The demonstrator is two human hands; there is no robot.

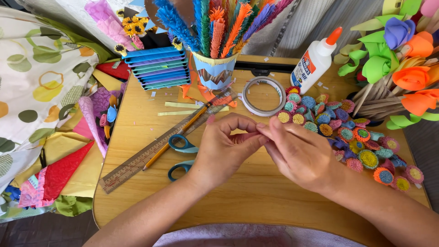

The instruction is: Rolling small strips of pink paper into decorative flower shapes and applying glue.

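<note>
— Pinched between the fingertips (261,132) of both hands: a thin pink paper strip (238,136), barely showing. Left hand (222,148) curled around it from one side, right hand (299,153) closing from the other, thumbs and forefingers pressed together at the middle of the table (256,192).

— Rolled yet?

— Hard to tell; mostly hidden behind the fingers. Looks only partly wound, not yet a finished coil.

— And already done?

— Just right of the fingers, a heap of small rolled fringed paper flowers (347,137) in many colours, several dozen at a guess. Just left, blue-handled scissors (182,155), a pencil (176,139) and a ruler (155,153). Beyond the fingertips, a tape roll (264,96), a glue bottle (317,59), and a cup of fringed paper stems (215,68).

— So?

— Probably well along, one more flower in hand.
</note>
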